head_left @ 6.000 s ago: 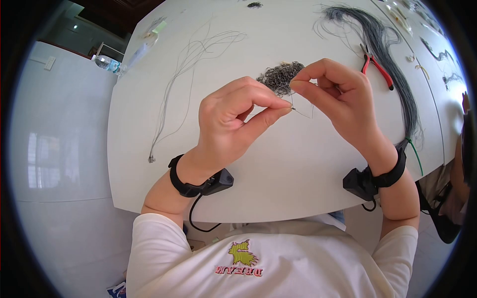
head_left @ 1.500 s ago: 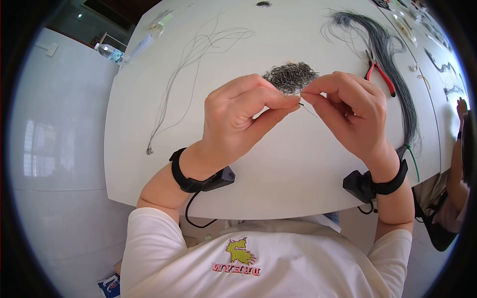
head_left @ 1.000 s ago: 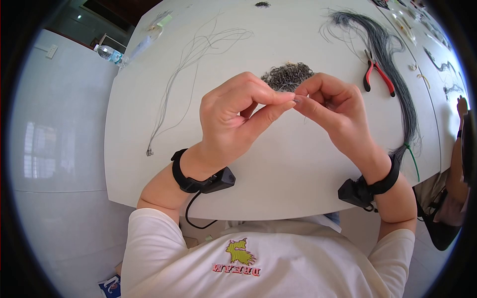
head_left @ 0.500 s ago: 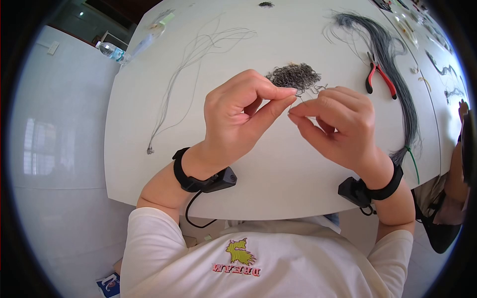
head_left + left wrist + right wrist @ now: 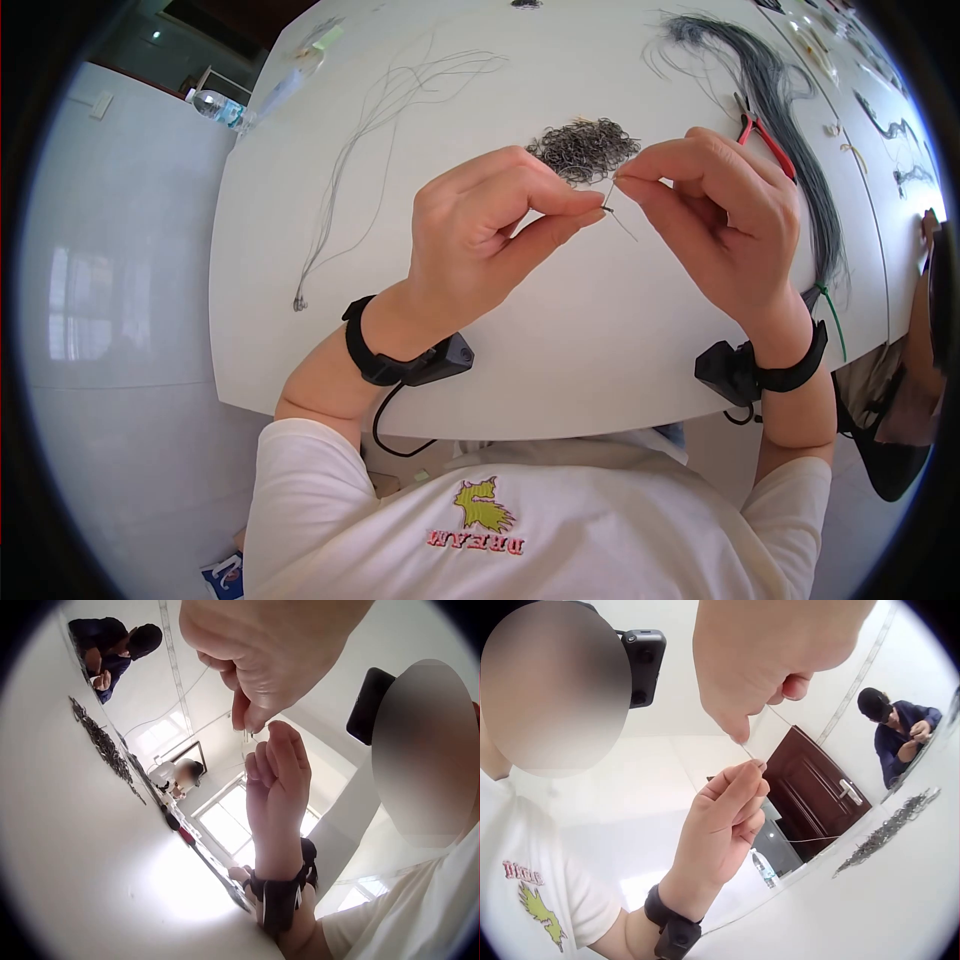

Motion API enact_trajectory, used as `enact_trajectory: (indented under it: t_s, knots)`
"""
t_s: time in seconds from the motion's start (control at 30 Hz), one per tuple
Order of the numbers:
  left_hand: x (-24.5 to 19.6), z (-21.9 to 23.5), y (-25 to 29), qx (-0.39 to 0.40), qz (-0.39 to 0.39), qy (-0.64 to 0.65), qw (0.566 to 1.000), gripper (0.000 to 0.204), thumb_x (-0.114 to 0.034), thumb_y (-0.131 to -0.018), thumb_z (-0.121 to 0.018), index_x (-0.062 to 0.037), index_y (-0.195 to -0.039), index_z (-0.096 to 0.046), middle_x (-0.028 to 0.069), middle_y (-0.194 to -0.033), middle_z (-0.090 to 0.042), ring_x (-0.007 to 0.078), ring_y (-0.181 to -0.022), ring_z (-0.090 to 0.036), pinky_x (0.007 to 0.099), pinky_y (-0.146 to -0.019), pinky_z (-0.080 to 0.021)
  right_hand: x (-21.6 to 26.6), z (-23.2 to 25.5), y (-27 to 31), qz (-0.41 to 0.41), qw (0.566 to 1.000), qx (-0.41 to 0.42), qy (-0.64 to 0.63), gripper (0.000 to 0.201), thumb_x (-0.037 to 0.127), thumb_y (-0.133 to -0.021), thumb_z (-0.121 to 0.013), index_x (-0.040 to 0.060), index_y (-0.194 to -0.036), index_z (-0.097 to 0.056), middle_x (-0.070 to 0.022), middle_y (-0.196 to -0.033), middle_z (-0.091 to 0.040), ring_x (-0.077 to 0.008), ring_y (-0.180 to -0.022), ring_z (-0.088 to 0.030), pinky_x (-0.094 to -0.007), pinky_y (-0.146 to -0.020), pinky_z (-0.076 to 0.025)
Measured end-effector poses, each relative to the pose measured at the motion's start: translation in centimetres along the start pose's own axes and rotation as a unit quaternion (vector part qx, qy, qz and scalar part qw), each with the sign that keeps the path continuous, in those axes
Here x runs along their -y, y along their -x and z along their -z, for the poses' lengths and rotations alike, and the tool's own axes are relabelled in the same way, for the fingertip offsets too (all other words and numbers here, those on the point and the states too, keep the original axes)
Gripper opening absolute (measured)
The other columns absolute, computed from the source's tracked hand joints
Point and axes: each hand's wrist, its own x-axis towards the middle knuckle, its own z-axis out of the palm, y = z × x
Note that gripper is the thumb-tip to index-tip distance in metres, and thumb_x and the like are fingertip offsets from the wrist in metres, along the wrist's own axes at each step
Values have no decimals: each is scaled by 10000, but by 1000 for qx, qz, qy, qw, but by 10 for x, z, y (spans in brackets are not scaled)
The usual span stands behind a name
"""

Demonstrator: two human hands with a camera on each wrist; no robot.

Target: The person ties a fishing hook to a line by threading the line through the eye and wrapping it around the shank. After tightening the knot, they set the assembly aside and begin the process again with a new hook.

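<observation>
In the head view my left hand (image 5: pixel 495 220) pinches a small dark fish hook (image 5: pixel 608 209) between thumb and index finger. Most of the hook is hidden by the fingertips. My right hand (image 5: pixel 725 205), just to its right, pinches a thin fishing line (image 5: pixel 611 190) that runs up from the hook. A loose end of line slants down below the hook. The right wrist view shows the line (image 5: pixel 751 754) stretched between both sets of fingertips. Behind the hands lies a tangled pile of dark fish hooks (image 5: pixel 583 150).
Red-handled pliers (image 5: pixel 768 145) lie beside a long grey bundle of line (image 5: pixel 800 140), bound by a green tie (image 5: pixel 823 287). Several long strands (image 5: pixel 345 160) spread over the table's left, hooks (image 5: pixel 299 303) at their near end. A water bottle (image 5: pixel 215 106) stands beyond the left edge.
Over the last half second my right hand has moved up and right, away from the left hand, drawing the line out. My left hand keeps its pinch on the hook, almost in place.
</observation>
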Motion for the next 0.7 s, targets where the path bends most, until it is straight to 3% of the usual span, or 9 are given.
enact_trajectory:
  t_s: [0.1, 0.17, 0.7]
  knots:
    - [-3, 2, 0, 10, 12, 2, 1000, 190, 100, -756, -765, -19, -886, -694, 46, -804, -647, 54, -591, -519, 192, -469, -342, 0, -1, 0, -32, 999, 1, -29, 125, -66, -769, -721, 29, -837, -678, 13, -648, -556, -42, -488, -376, -217, -451, -259]
    - [-4, 2, 0, 11, 20, 6, 1000, 190, 102, -753, -767, -15, -882, -692, 51, -810, -650, 49, -595, -521, 186, -469, -341, 1, -2, 0, -102, 994, -3, -48, 94, -21, -769, -732, 38, -814, -676, -15, -642, -576, -63, -468, -417, -228, -439, -312]
    - [-4, 1, 2, 19, 15, 17, 1000, 182, 76, -741, -792, -28, -852, -693, 50, -787, -661, 53, -606, -538, 182, -472, -350, -7, -11, 6, -180, 972, 13, -147, 55, 34, -812, -726, 11, -825, -679, 15, -568, -490, -38, -509, -365, -225, -466, -282]
